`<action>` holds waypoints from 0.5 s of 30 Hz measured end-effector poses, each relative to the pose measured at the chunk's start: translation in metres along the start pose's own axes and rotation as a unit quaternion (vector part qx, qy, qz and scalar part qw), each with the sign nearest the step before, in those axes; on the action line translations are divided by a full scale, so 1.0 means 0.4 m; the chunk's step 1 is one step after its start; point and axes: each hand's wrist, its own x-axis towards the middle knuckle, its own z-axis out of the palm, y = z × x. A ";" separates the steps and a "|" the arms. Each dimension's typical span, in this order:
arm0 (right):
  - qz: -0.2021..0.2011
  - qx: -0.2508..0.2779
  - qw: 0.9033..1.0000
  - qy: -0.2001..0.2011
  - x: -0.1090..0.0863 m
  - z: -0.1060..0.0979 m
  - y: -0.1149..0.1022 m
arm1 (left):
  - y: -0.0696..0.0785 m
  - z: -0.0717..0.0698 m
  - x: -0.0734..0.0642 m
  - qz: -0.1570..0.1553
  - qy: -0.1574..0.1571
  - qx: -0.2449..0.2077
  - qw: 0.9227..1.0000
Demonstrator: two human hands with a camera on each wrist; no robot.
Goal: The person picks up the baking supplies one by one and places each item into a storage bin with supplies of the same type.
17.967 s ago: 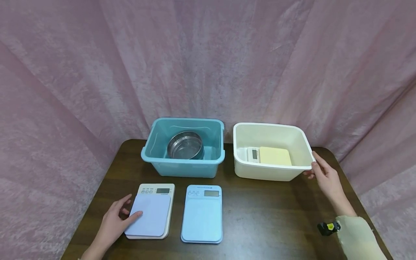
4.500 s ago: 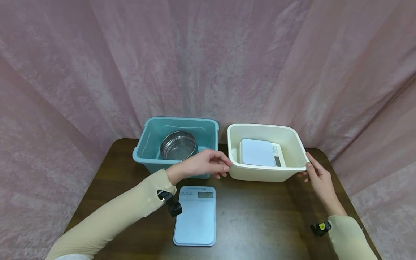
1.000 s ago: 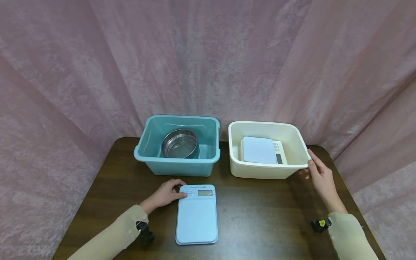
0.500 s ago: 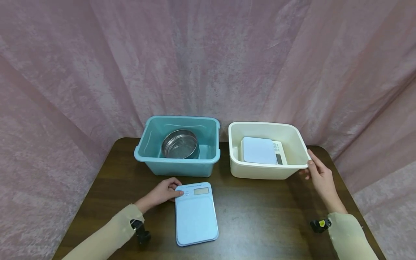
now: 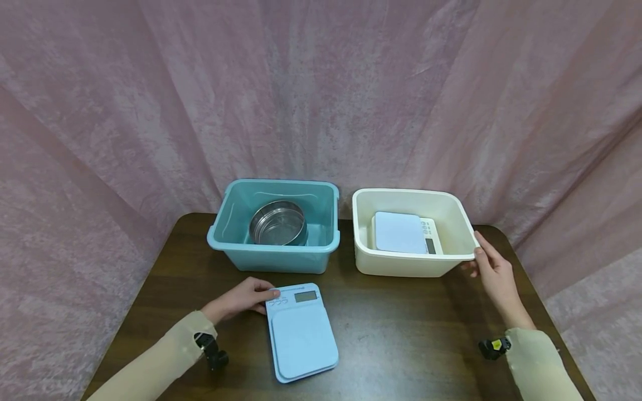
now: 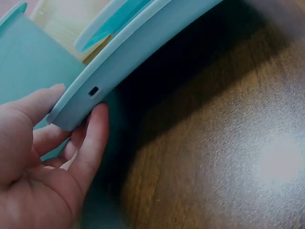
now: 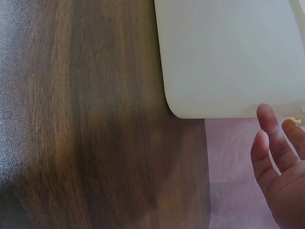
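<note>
My left hand point(image 5: 243, 298) pinches a light blue kitchen scale point(image 5: 304, 340) at its far left corner, thumb on top and fingers underneath. In the left wrist view the scale point(image 6: 124, 57) is tilted, its near side raised off the table with a dark shadow below. My right hand point(image 5: 496, 275) holds the front right corner of the cream plastic bin point(image 5: 401, 266) by the rim; the right wrist view shows its fingers point(image 7: 268, 119) beside the bin's wall. Inside that bin lies a white kitchen scale point(image 5: 399, 232) with a pale lilac platform.
A teal plastic bin point(image 5: 278, 259) stands left of the cream one, holding round metal sieves or pans point(image 5: 278, 223). Both bins sit at the back of the dark wooden table point(image 5: 401, 334), before a pink curtain point(image 5: 321, 94).
The white scale went from the table's left into the cream bin, hiding the yellow scale seen there earlier. Lately my left hand has gripped the blue scale, turned it anticlockwise and tilted it.
</note>
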 end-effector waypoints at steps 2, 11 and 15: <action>0.000 0.001 1.000 0.000 -0.001 0.000 0.000 | 0.002 -0.005 -0.005 -0.002 -0.011 -0.005 1.000; -0.004 0.004 1.000 0.003 -0.003 0.002 -0.003 | 0.010 -0.011 -0.017 -0.002 -0.028 -0.019 0.999; -0.005 0.005 1.000 0.002 0.000 0.001 0.001 | 0.010 -0.013 -0.017 -0.001 -0.023 -0.025 0.999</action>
